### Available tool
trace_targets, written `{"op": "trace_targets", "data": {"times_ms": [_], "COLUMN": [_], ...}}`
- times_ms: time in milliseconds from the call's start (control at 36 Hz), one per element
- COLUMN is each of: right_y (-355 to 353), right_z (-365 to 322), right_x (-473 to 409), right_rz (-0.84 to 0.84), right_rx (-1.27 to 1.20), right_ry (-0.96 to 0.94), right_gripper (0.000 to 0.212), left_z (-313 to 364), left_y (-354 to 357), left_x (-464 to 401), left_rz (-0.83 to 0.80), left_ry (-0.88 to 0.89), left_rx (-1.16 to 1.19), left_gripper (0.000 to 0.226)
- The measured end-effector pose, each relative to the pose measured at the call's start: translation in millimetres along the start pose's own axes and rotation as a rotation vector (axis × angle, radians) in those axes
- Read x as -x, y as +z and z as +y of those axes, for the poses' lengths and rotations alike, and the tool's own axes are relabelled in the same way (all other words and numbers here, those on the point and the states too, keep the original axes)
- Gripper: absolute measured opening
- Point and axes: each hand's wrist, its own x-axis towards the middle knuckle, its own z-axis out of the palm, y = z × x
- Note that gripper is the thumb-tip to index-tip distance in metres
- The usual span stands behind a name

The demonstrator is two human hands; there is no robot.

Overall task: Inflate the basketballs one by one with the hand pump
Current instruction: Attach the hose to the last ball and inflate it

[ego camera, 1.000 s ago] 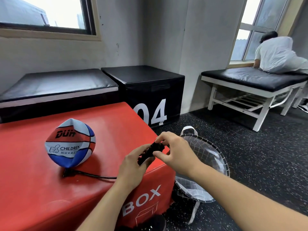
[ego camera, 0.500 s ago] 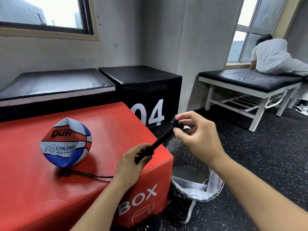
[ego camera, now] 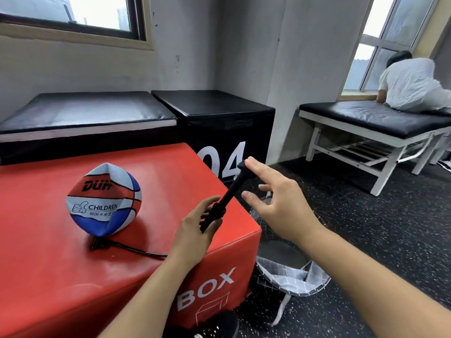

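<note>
— So which step was it?
— Pumping: the left hand (ego camera: 195, 230) gripped the black hand pump (ego camera: 225, 200) barrel, plunger drawn out; the right hand (ego camera: 275, 201) was spread wide, one fingertip on the handle. The limp basketball (ego camera: 105, 200) sat on the red box (ego camera: 170, 172), hose (ego camera: 131, 248) at its base.
— And next?
— Probably regrip and push down. The needle joint was hidden under the ball, and the basket (ego camera: 292, 276) was half hidden

limp red-white-blue basketball (ego camera: 104, 200) on red box (ego camera: 61, 259), black pump (ego camera: 225, 197) extended, tilted
</note>
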Motion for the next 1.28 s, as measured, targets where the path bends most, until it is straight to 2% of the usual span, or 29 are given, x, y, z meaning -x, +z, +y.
{"op": "trace_targets", "data": {"times_ms": [167, 472, 611, 806, 972, 1278], "right_y": [16.5, 43.8, 52.5, 48.4, 35.0, -17.2], "right_z": [9.2, 26.9, 28.7, 27.7, 25.1, 11.9], "right_x": [-4.9, -4.4, -0.2, 7.4, 12.7, 7.7], "right_rz": [-0.06, -0.182, -0.228, -0.108, -0.068, 0.293], "right_rx": [0.026, 0.072, 0.088, 0.098, 0.051, -0.196], "right_ry": [0.0, 0.014, 0.02, 0.047, 0.056, 0.07], "right_gripper": [0.065, 0.066, 0.062, 0.03, 0.029, 0.024], "left_z": [-1.0, -6.6, -10.6, -8.6, -1.5, 2.4], "left_y": [-1.8, -2.4, -1.7, 3.4, 6.9, 4.6], "left_x": [-2.2, -2.7, -2.3, 7.3, 11.4, 9.7], "left_rz": [-0.003, -0.003, -0.01, -0.069, -0.046, -0.066], "left_ry": [0.021, 0.046, 0.062, 0.074, 0.092, 0.073], "left_rx": [0.029, -0.078, -0.103, -0.162, -0.191, -0.18], "left_gripper": [0.06, 0.08, 0.077, 0.064, 0.074, 0.072]}}
